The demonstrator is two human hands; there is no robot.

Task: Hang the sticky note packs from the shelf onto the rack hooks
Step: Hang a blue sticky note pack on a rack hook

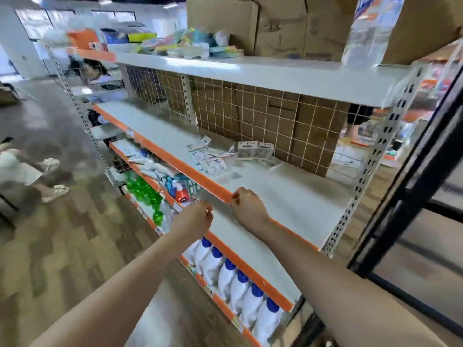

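Colourful sticky note packs (185,43) lie in a heap on the top shelf (288,73), far above both hands. On the middle shelf (280,186) lie white flat packets (213,162) and small white boxes (255,149), in front of a white wire grid (260,113). No hooks show on the grid. My right hand (246,207) pinches the orange front edge (200,177) of the middle shelf. My left hand (196,217) hovers just left of it, below that edge, with fingers curled and its back toward me; whether it holds something is hidden.
Lower shelves hold white bottles with blue caps (240,284), green bottles (146,194) and mixed packets. Cardboard boxes (275,23) stand on the top shelf. A black metal frame (411,186) rises at the right. A seated person's legs (47,176) are at the left on the wood floor.
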